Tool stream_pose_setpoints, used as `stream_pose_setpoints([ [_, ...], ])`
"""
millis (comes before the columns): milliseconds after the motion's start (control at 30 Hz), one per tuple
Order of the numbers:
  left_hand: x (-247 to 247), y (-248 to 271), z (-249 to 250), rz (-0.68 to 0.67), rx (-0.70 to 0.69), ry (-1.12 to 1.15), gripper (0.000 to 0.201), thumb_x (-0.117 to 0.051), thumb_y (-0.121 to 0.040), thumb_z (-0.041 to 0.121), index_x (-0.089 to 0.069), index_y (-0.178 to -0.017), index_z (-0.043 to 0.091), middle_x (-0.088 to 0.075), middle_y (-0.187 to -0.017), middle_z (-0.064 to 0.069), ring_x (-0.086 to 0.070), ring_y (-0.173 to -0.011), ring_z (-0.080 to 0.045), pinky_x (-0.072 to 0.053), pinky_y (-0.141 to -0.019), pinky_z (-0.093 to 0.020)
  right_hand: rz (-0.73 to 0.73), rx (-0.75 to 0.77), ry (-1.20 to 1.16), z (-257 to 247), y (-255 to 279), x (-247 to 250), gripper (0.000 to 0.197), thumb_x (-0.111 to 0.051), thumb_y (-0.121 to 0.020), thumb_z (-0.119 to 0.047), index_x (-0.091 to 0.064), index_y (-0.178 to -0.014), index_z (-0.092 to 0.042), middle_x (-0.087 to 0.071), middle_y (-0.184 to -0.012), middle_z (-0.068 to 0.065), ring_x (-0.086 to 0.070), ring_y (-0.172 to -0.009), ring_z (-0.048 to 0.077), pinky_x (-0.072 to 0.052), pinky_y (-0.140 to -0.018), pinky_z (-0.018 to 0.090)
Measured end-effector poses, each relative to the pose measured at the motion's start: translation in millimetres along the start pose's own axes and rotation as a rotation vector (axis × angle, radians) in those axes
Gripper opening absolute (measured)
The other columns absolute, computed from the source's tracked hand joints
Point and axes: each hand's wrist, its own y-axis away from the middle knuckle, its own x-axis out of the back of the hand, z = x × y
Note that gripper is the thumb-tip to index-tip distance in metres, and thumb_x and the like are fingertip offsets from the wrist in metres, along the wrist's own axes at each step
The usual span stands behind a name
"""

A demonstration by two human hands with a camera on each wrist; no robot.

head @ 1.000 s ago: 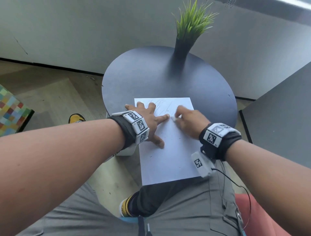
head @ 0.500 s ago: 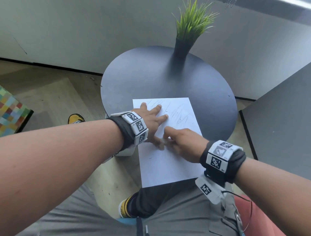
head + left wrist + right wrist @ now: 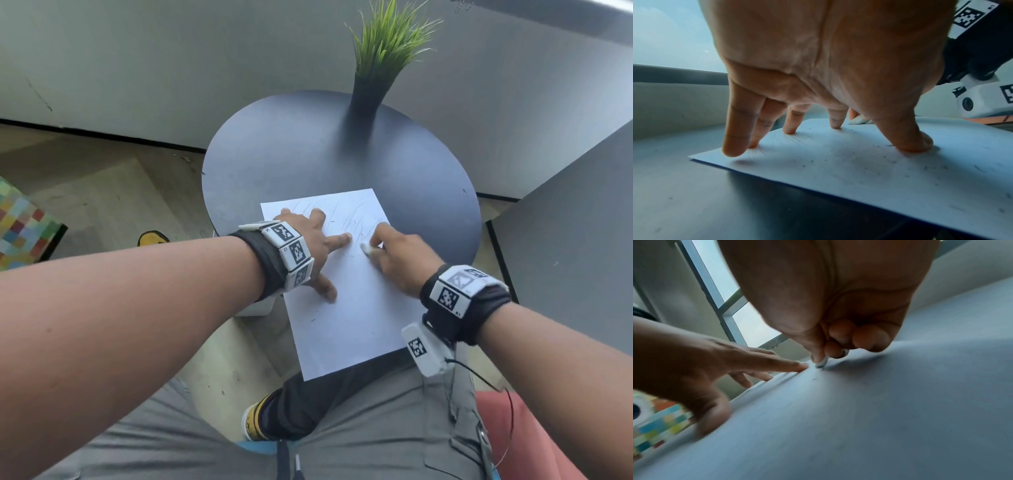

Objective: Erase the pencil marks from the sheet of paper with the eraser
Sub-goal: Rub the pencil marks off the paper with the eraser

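A white sheet of paper (image 3: 352,308) lies on the round dark table (image 3: 291,161), its near end hanging over the table edge. Faint pencil marks (image 3: 346,219) cover its far part. My left hand (image 3: 315,246) lies spread flat on the sheet's left side, fingers straight and pressing down (image 3: 791,128). My right hand (image 3: 394,253) pinches a small white eraser (image 3: 367,249) against the paper, just right of the left index fingertip. In the right wrist view the eraser (image 3: 823,363) touches the sheet under my thumb and finger. Dark eraser crumbs (image 3: 869,168) dot the paper.
A tall dark vase with green grass (image 3: 380,61) stands at the table's far side. A grey surface (image 3: 575,240) sits to the right. A colourful checked object (image 3: 24,229) is on the floor at the left. My knees are under the sheet's near end.
My right hand with the eraser slid toward me half a second ago and is now back up beside the left index finger. The sheet has turned slightly. The left hand stays pressed on it.
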Motion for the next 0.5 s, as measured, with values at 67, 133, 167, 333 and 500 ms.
stream_pose_setpoints([
  [67, 1, 0, 0, -0.005, 0.003, -0.002, 0.112, -0.052, -0.063, 0.094, -0.007, -0.155, 0.05, -0.032, -0.141, -0.011, -0.051, -0.106, -0.041, -0.034, -0.071, -0.038, -0.061, 0.11, 0.073, -9, 11, -10, 0.025, -0.042, -0.098, -0.043, -0.046, -0.104, -0.019, -0.065, -0.095, 0.011, -0.058, -0.083, 0.035, -0.051, -0.077, 0.043],
  [133, 1, 0, 1, -0.014, 0.005, -0.002, 0.113, -0.052, -0.063, 0.095, -0.007, -0.155, 0.049, -0.031, -0.143, -0.012, -0.052, -0.108, -0.041, -0.034, -0.073, -0.038, -0.189, 0.262, 0.103, -21, 30, -22, 0.024, -0.043, -0.099, -0.038, -0.048, -0.107, -0.016, -0.064, -0.097, 0.011, -0.057, -0.086, 0.034, -0.049, -0.077, 0.041],
  [167, 2, 0, 1, -0.015, 0.006, 0.0, 0.113, -0.052, -0.063, 0.095, -0.007, -0.155, 0.049, -0.03, -0.143, -0.012, -0.051, -0.108, -0.041, -0.035, -0.073, -0.038, -0.204, 0.252, 0.092, -20, 30, -20, 0.024, -0.044, -0.099, -0.039, -0.049, -0.107, -0.017, -0.064, -0.098, 0.011, -0.057, -0.088, 0.033, -0.048, -0.078, 0.04],
  [333, 1, 0, 1, -0.025, 0.017, 0.009, 0.113, -0.053, -0.063, 0.094, -0.004, -0.155, 0.051, -0.031, -0.14, -0.01, -0.05, -0.106, -0.041, -0.038, -0.072, -0.038, 0.025, 0.007, 0.019, 1, 2, -1, 0.023, -0.044, -0.097, -0.043, -0.045, -0.1, -0.02, -0.065, -0.096, 0.013, -0.058, -0.082, 0.035, -0.052, -0.075, 0.041],
  [500, -1, 0, -1, -0.009, -0.007, -0.011, 0.115, -0.053, -0.06, 0.096, -0.008, -0.155, 0.048, -0.034, -0.137, -0.011, -0.053, -0.1, -0.039, -0.037, -0.074, -0.037, -0.196, 0.22, 0.072, -21, 26, -20, 0.018, -0.046, -0.098, -0.036, -0.048, -0.106, -0.02, -0.063, -0.096, 0.007, -0.056, -0.086, 0.032, -0.047, -0.074, 0.037],
])
